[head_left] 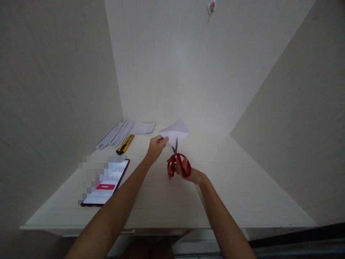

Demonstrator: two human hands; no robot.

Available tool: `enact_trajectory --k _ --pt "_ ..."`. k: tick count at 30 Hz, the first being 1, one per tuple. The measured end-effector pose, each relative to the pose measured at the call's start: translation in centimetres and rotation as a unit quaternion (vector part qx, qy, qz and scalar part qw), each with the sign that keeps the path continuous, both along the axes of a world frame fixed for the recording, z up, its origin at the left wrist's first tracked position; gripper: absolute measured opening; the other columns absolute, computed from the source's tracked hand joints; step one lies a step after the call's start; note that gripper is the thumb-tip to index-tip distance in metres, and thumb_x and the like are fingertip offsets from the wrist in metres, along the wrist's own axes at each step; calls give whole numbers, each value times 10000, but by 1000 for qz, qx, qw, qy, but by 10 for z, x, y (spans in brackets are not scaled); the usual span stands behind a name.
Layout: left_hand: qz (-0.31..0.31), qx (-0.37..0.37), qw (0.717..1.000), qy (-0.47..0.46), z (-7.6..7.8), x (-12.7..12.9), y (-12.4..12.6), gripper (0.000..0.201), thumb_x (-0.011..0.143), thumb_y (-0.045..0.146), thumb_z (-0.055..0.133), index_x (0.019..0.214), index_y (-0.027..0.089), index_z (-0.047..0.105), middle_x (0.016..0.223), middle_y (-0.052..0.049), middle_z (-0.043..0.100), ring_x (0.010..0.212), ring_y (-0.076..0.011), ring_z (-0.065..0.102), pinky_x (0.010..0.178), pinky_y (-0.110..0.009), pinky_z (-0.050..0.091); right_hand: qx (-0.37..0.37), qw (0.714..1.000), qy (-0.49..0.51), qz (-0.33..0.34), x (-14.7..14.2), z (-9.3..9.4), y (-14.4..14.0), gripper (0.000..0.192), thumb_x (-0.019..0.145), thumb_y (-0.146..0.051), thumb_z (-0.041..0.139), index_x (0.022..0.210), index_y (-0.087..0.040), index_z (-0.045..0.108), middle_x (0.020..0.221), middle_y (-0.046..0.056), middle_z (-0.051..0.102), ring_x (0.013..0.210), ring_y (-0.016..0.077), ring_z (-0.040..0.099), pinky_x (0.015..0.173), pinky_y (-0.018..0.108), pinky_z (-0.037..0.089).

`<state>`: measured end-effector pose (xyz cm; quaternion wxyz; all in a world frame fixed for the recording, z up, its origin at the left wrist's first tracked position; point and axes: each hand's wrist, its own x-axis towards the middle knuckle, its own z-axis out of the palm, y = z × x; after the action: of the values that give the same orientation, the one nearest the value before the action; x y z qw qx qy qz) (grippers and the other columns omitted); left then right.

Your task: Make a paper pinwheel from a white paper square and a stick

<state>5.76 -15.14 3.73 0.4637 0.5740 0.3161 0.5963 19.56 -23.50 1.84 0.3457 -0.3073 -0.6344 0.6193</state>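
Note:
A folded sheet of white paper [178, 128] is pinched at its near left edge by my left hand [157, 146]. My right hand [188, 172] grips a pair of red-handled scissors [176, 153], fingers through the loops. The scissors' blades are parted and point away from me, at the near corner of the paper. Whether the blades touch the paper I cannot tell. Both hands are above the middle of the white desk [167, 205].
Left of my hands lie a yellow and black box cutter [125, 144], a bundle of thin white paper strips [115, 135] and a small stack of white paper [144, 128]. Nearer is a phone [107, 187] with a lit screen. Pale panels [175, 72] enclose the desk; a hook [211, 8] is on the back one.

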Motion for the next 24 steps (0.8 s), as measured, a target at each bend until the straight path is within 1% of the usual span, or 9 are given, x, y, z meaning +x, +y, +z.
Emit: enact_trajectory --k 7,19,24 --pt "-7 0 1000 1 -2 1 0 262 659 313 584 515 131 464 437 50 407 422 -42 327 411 -184 238 12 1000 -13 -3 0 4 -2 735 668 -719 134 1049 -138 377 700 25 450 638 146 495 724 387 406" --pt "-9 -6 1000 2 -3 2 0 257 669 283 578 507 136 443 437 56 396 421 -43 329 423 -194 236 26 1000 3 3 2 2 0 617 748 -643 149 1032 -146 380 690 18 457 603 134 494 700 375 408" --pt "-3 -4 1000 15 -4 2 2 262 674 280 570 498 139 438 423 59 383 413 -45 323 423 -199 227 19 1000 -13 -3 2 1 1 671 724 -669 135 1044 -137 389 704 26 466 613 136 496 717 379 410"
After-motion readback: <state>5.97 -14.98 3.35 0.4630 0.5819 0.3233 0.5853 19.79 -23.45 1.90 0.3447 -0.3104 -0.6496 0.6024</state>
